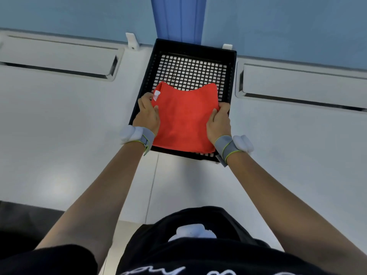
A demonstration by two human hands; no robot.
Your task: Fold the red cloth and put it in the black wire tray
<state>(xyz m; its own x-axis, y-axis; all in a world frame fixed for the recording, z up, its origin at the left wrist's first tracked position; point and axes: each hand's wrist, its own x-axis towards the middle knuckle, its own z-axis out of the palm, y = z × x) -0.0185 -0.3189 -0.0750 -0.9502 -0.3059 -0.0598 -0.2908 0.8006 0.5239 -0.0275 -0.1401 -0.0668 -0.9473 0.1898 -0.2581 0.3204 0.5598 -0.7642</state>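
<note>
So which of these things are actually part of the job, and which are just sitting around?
Part of the job:
red cloth, folded, held over the tray
black wire tray
left hand and right hand, gripping the cloth's sides

Just there:
white table
grey wristbands
blue wall

A white table (59, 120) with two recessed flaps meets a pale blue wall (79, 14)

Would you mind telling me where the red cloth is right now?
In the head view, the folded red cloth sits centrally over the near half of the black wire tray, gripped on its sides by the left hand and right hand.
</note>
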